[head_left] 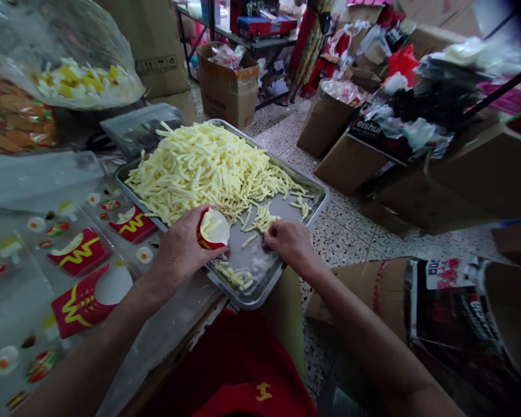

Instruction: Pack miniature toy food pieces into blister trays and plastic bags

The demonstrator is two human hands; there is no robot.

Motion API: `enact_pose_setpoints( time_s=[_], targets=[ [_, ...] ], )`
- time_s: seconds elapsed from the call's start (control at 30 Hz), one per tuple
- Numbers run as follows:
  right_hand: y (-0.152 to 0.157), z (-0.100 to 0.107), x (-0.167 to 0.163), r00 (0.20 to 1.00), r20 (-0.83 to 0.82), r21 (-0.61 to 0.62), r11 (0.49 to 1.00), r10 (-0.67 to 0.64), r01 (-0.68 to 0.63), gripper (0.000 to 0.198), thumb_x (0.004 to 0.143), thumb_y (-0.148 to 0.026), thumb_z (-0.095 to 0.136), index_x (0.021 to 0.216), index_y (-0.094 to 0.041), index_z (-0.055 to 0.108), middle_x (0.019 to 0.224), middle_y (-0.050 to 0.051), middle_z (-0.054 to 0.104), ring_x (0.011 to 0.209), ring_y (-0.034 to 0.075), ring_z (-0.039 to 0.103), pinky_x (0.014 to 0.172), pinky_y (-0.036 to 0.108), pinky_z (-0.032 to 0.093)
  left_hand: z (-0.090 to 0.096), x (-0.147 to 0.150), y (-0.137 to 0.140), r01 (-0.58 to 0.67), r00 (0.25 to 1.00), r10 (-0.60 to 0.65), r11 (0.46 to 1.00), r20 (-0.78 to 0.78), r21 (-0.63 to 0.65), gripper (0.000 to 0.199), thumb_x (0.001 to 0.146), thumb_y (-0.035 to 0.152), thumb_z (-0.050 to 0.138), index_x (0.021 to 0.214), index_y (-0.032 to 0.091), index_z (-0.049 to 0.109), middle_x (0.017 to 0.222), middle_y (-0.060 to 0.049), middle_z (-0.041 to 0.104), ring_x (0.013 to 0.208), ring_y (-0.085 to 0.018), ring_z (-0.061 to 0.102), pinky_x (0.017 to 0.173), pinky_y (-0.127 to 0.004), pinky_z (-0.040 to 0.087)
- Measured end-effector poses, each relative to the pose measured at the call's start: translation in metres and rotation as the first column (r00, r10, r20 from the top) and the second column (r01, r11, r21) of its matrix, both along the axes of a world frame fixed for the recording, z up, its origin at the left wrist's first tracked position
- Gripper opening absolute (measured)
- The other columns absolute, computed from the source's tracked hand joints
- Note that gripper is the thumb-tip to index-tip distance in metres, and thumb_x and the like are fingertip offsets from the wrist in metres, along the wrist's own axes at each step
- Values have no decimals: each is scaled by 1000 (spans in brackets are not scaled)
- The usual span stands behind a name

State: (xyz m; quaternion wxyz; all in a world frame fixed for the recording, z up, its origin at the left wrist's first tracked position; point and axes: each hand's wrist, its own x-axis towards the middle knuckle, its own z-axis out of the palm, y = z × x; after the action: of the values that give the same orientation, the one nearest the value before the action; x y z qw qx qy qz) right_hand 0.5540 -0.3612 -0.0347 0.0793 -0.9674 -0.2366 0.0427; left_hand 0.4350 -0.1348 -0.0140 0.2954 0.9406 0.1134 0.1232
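Note:
My left hand point(183, 240) is wrapped round a small red fries carton point(215, 231), its white mouth facing me with a few pale yellow sticks inside. My right hand point(290, 243) rests low over the metal tray point(323, 202), fingers pinched together at a small cluster of loose fries point(263, 219); what is between the fingertips is hidden. A large heap of pale yellow fries point(204, 165) fills the far and left part of the tray. Some short pieces point(234, 275) lie in the near corner.
On the left lie flat red cartons point(83, 252) with yellow marks, among small toy foods on clear plastic. A clear bag of yellow and white pieces point(91, 81) stands behind. Cardboard boxes point(228, 84) crowd the floor; a person point(310, 43) stands at the back.

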Motion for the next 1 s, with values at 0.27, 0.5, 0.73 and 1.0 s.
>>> enact_pose_setpoints(
  time_s=[0.27,0.5,0.73,1.0],
  targets=[
    [-4,29,10,963,-12,247,934,270,-259,3,76,-19,71,77,-20,75,73,0,70,68,15,60,64,27,37,3,-6,12,-38,999,37,998,-25,-41,80,63,41,88,133,21,55,125,-8,68,110,-31,66,99,-40,51],
    [24,16,25,879,-6,70,877,478,-476,26,73,-31,87,97,-25,79,89,3,72,85,20,61,68,28,39,11,-9,3,-10,998,10,1000,-56,-1,77,65,37,85,134,21,54,127,-9,67,113,-32,64,99,-41,51],
    [33,8,22,863,-127,36,872,489,-488,29,78,-17,73,106,-23,78,83,3,73,76,18,63,67,27,40,5,-5,-1,74,991,-71,997,-116,20,77,66,34,84,136,21,55,130,-12,66,119,-35,62,100,-46,51],
    [39,16,27,817,-93,26,822,569,-570,39,77,-18,78,116,-22,73,92,4,72,78,18,62,67,29,41,4,-11,7,83,989,-86,996,-120,-30,77,66,36,84,136,23,55,134,-10,64,121,-34,61,103,-47,50]
  ],
)
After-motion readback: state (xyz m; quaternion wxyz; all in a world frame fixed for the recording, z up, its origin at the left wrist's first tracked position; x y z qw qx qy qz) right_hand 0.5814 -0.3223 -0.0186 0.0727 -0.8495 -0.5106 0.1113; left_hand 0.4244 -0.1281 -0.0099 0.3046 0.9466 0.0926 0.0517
